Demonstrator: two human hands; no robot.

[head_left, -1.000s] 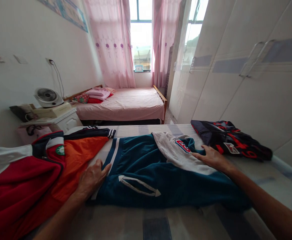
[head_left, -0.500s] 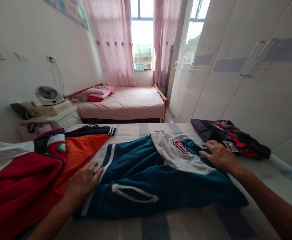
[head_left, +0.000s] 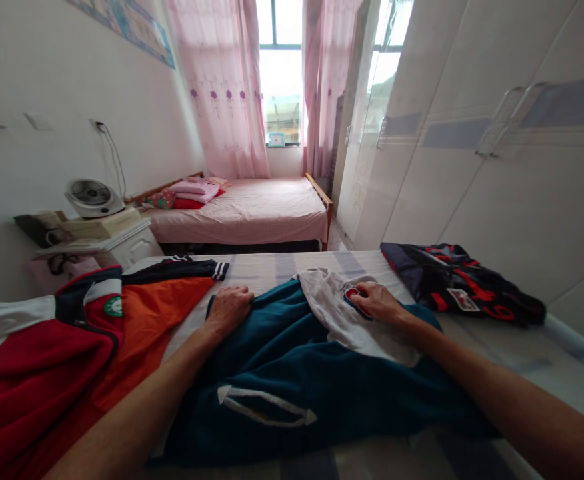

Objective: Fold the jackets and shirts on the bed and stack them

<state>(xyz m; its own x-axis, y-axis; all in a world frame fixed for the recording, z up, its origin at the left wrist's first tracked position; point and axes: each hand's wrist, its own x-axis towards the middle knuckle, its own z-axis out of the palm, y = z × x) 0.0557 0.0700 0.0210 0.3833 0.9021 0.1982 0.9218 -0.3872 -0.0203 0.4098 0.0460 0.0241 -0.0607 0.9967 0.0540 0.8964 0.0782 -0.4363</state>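
A teal sweatshirt [head_left: 272, 367] lies spread on the bed in front of me, with a white-trimmed pocket slit and a pale grey panel bearing a red number. My left hand [head_left: 229, 308] is closed on its far left corner, at the hem. On the grey panel [head_left: 317, 293], my right hand [head_left: 379, 303] pinches the cloth at the number, partly covering it. A red and white zip jacket [head_left: 47, 360] and an orange garment [head_left: 157, 307] with dark striped cuffs lie to the left of the sweatshirt.
A folded black and red garment [head_left: 465, 283] lies at the right on the striped bed sheet [head_left: 267, 263]. Beyond stands a bed with a pink sheet [head_left: 262, 213]. White wardrobes [head_left: 497, 200] line the right. A fan [head_left: 92, 197] stands on a cabinet at the left.
My left hand has moved forward and right onto the sweatshirt's far hem corner and closed. My right hand has moved left onto the number. The grey panel is partly shifted and wrinkled.
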